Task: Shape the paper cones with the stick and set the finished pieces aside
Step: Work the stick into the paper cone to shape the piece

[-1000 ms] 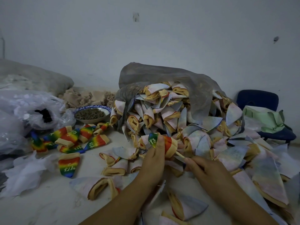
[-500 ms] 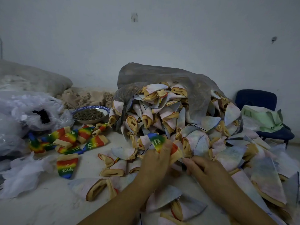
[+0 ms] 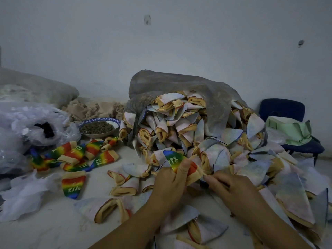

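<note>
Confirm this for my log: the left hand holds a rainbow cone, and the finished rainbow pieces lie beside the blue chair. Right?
One thing is wrong. The left hand does hold a rainbow cone, but the head view shows the finished rainbow pieces lying beside the bowl at the left, not beside the blue chair.

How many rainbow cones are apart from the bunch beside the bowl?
2: one rainbow cone gripped in the left hand before the pile; a lone cone lying on the table. More may be buried.

Our left hand (image 3: 168,182) hides half the rainbow cone (image 3: 172,158), and we can't tell what's under our right hand (image 3: 231,187).
</note>
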Available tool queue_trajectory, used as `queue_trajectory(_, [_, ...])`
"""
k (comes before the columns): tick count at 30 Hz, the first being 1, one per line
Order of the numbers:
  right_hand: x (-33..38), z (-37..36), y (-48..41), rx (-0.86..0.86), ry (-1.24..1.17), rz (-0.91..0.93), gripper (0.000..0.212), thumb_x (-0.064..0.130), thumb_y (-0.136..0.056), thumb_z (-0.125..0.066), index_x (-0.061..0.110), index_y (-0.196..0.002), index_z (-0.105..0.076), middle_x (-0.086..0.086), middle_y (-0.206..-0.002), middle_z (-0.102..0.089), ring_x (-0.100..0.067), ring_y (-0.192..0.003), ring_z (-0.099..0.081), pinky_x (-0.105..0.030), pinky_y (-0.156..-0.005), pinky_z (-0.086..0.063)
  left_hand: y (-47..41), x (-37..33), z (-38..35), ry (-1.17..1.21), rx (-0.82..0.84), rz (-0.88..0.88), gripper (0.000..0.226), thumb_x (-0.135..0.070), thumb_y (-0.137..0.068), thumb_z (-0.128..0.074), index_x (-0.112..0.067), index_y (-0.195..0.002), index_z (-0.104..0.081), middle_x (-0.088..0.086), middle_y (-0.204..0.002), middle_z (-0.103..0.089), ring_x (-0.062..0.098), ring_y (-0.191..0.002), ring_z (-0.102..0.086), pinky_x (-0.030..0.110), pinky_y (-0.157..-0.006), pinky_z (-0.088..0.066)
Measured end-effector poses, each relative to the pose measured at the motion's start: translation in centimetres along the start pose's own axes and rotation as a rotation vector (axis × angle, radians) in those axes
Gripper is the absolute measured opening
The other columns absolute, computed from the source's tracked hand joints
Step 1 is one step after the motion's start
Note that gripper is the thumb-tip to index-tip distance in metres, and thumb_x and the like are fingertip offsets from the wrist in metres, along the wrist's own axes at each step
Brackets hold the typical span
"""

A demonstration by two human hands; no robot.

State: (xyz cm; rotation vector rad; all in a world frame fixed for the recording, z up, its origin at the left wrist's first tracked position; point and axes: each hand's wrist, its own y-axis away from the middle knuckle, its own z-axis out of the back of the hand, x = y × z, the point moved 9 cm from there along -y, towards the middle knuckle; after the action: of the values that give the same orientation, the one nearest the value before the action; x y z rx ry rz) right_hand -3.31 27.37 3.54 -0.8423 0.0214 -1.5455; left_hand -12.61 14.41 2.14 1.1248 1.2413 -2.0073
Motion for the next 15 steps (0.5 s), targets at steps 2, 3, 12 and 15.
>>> queue_trajectory(2, [0.0, 0.8, 0.0, -0.029, 0.099, 0.043, 0.042, 0.065, -0.081, -0.036, 0.032, -0.061, -0.054, 0.004, -0.056, -0.053, -0.01, -0.057, -0.052, -0.023, -0.052, -0.037, 0.0, 0.2, 0.3, 0.033, -0.019, 0.0, 0.073, -0.063, -0.087, -0.03, 0.0, -0.063, -0.057, 0.004, -0.051, -0.053, 0.013, -0.05, -0.054, 0.038, -0.057, -0.047])
queue_trajectory(3, [0.0, 1.1, -0.1, -0.034, 0.151, 0.052, 0.047, 0.065, -0.081, -0.035, 0.029, -0.064, -0.058, 0.004, -0.056, -0.055, -0.01, -0.059, -0.053, -0.023, -0.052, -0.037, -0.1, 0.3, 0.5, 0.056, -0.035, 0.008, 0.071, -0.067, -0.084, -0.03, -0.005, -0.061, -0.056, -0.001, -0.049, -0.052, 0.009, -0.049, -0.053, 0.032, -0.054, -0.047])
queue_trajectory(12, [0.7, 0.3, -0.1, -0.087, 0.159, 0.033, 0.055, 0.069, -0.081, -0.024, 0.03, -0.079, -0.064, 0.009, -0.068, -0.063, -0.005, -0.06, -0.056, -0.028, -0.057, -0.046, -0.3, 0.9, -0.5, 0.135, -0.041, 0.146, 0.06, -0.072, -0.069, -0.033, -0.016, -0.065, -0.053, -0.012, -0.046, -0.056, -0.004, -0.048, -0.054, 0.009, -0.048, -0.04])
queue_trajectory(15, [0.5, 0.4, 0.1, -0.099, 0.177, 0.059, 0.052, 0.067, -0.084, -0.027, 0.03, -0.075, -0.062, 0.011, -0.062, -0.059, -0.005, -0.055, -0.053, -0.029, -0.052, -0.045, 0.0, 1.4, -0.6, 0.089, 0.001, 0.112, 0.074, -0.071, -0.075, -0.027, -0.004, -0.071, -0.06, -0.001, -0.053, -0.058, 0.002, -0.051, -0.055, 0.015, -0.052, -0.043])
